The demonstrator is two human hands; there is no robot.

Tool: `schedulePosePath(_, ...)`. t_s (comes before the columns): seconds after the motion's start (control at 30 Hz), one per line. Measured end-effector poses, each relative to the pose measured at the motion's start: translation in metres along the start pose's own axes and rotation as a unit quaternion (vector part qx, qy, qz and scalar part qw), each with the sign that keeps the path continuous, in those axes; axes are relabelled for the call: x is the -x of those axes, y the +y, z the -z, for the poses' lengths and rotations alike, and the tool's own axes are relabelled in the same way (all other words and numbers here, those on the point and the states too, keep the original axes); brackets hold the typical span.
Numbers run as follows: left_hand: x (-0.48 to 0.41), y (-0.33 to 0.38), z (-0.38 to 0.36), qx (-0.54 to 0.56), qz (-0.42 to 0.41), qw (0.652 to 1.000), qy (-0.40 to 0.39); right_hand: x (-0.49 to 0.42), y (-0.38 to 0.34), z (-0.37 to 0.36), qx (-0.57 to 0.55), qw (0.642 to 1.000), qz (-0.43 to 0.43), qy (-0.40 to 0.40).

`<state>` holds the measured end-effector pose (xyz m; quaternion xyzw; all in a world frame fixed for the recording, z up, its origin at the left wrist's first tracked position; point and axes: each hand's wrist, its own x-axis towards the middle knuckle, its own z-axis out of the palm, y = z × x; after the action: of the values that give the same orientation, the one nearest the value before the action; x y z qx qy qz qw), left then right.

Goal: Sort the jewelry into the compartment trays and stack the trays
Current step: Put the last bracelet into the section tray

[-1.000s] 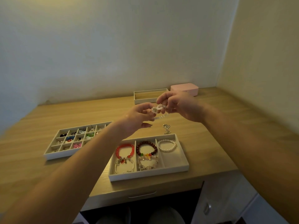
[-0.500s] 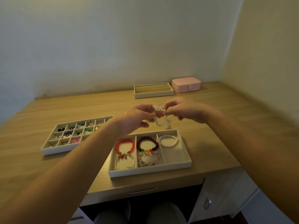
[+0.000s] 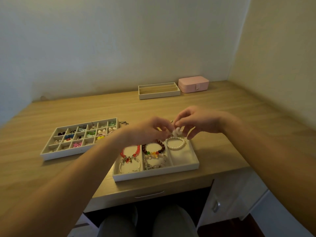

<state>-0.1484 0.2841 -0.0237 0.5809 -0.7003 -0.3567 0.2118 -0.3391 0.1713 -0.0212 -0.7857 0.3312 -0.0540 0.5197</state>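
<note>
Left hand (image 3: 150, 131) and right hand (image 3: 202, 122) pinch a white bracelet (image 3: 177, 131) above the tray (image 3: 153, 176).

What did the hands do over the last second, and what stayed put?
The left hand and right hand came down with the white bracelet, now just above the pearl bracelet in the near tray. Both still pinch it. Nothing else moved.

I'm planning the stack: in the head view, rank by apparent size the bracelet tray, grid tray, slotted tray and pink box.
1. bracelet tray and grid tray: alike, no ranking.
2. slotted tray.
3. pink box.
Distance shrinks the last two.
</note>
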Motion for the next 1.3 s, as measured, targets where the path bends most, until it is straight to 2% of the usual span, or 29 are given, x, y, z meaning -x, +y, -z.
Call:
schedulePosePath(0.17,0.001,0.007,-0.022,-0.148,-0.04,0.988,-0.035,0.015,0.014,-0.005,0.043,0.998,-0.009,-0.034)
schedulePosePath(0.4,-0.008,-0.005,-0.046,-0.243,-0.026,0.967,-0.076,0.02,0.02,-0.022,0.213,0.976,-0.01,-0.047)
schedulePosePath(0.6,-0.009,-0.008,-0.051,-0.297,-0.036,0.951,-0.078,0.016,0.02,-0.033,0.286,0.956,0.005,-0.057)
schedulePosePath(0.7,-0.01,-0.01,-0.05,-0.3,-0.041,0.95,-0.076,0.017,0.016,-0.034,0.314,0.948,0.012,-0.055)
schedulePosePath(0.87,-0.006,-0.01,-0.042,-0.259,-0.037,0.965,-0.017,0.019,0.015,-0.035,0.358,0.933,0.015,-0.019)
schedulePosePath(1.07,-0.007,-0.015,-0.045,-0.285,-0.012,0.957,-0.046,0.02,0.012,-0.038,0.374,0.926,-0.003,-0.041)
schedulePosePath(1.2,-0.007,-0.016,-0.044,-0.292,-0.02,0.956,-0.02,0.02,0.008,-0.038,0.387,0.922,0.005,-0.021)
schedulePosePath(1.3,-0.005,-0.018,-0.043,-0.274,-0.025,0.961,-0.03,0.02,0.007,-0.04,0.389,0.92,-0.008,-0.049)
